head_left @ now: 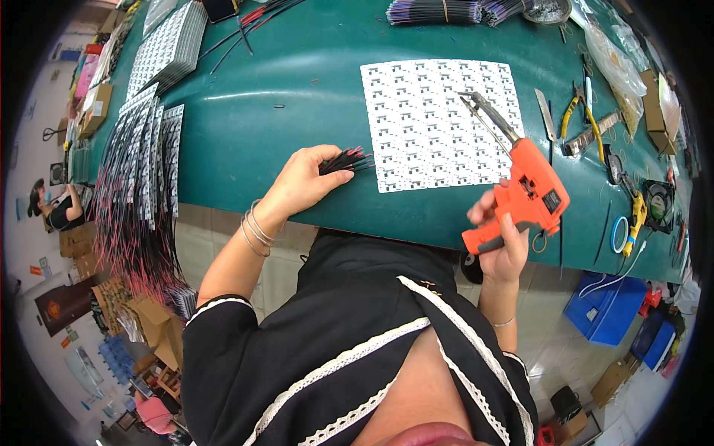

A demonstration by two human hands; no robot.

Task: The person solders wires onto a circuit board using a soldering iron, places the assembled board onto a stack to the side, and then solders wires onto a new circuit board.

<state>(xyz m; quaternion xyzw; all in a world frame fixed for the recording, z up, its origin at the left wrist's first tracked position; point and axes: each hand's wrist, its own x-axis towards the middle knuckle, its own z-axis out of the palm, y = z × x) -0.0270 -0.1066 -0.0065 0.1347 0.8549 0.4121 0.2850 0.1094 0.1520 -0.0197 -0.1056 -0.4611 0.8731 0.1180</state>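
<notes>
My left hand is closed around a bundle of short black and red wires near the table's front edge. The wire ends point right, toward a white panel of small circuit boards lying flat on the green table. In my right hand is an orange soldering gun, gripped by its handle. Its long tip, with a thin metal tube beside it, reaches up and left over the panel's right part. Whether the tip touches the panel I cannot tell.
Panels with black and red wires hang over the table's left edge, below stacked white panels. Bundled wires lie at the back. Yellow-handled pliers, a blade and a small fan are on the right. Another person sits far left.
</notes>
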